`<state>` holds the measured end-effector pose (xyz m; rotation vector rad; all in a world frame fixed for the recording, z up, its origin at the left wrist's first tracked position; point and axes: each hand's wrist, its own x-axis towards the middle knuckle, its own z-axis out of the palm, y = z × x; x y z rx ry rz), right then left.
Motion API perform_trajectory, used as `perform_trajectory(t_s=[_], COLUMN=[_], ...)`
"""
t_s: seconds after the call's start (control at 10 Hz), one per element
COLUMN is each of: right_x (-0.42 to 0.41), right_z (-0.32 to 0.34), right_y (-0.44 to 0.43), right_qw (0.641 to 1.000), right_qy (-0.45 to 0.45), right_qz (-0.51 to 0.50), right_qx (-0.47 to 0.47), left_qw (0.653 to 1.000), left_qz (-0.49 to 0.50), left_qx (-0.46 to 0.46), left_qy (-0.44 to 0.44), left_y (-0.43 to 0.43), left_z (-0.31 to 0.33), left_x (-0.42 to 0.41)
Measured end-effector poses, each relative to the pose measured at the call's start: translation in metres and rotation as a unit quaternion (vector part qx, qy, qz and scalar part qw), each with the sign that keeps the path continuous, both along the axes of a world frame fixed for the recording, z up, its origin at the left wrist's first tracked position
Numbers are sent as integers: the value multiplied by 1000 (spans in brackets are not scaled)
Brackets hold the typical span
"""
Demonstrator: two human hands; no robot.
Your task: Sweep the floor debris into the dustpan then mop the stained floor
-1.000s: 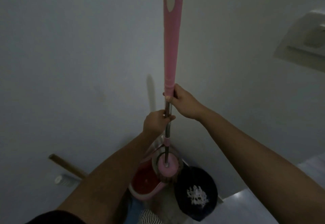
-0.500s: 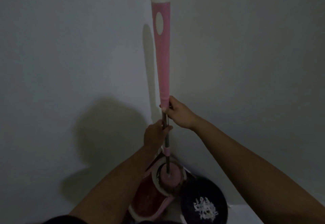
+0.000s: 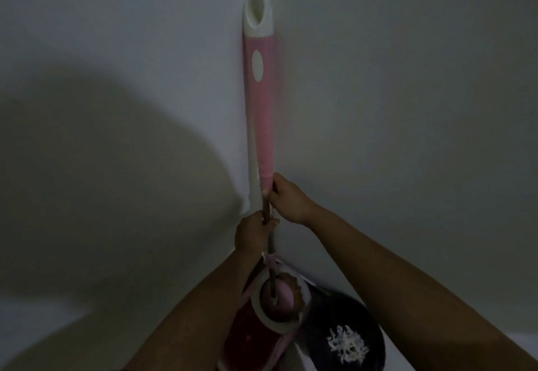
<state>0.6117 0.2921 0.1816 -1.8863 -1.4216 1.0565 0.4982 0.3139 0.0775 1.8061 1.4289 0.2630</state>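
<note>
A pink mop handle [image 3: 259, 114] with a white looped top stands upright in the corner of two pale walls. Its thin metal shaft runs down to the round pink mop head [image 3: 276, 301], which sits in the white spinner basket of a pink and red mop bucket [image 3: 247, 338]. My right hand [image 3: 286, 200] grips the shaft just under the pink grip. My left hand [image 3: 251, 234] holds the shaft directly below it. The lighting is dim.
A dark round bucket [image 3: 343, 333] holding a white tangled clump stands right of the mop bucket. Pale walls meet in a corner behind the handle. A strip of light floor [image 3: 454, 338] shows at lower right. A large shadow covers the left wall.
The view has tilted so the whole handle top is now in frame, and the handle sits lower in the picture. Both hands keep their hold on the shaft. The stick and wall fixture have left view.
</note>
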Motion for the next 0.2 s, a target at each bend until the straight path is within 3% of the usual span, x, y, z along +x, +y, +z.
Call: perform_trajectory(t_s=[0.2], right_x=[2], right_z=[-8], right_y=[-1], right_qw=[1000], right_qy=[8], right_qz=[-28], right_qx=[-6], left_qw=[1000], left_qz=[-18], left_qx=[-22], left_qy=[-1], left_y=[6], left_z=[-5], left_x=[4])
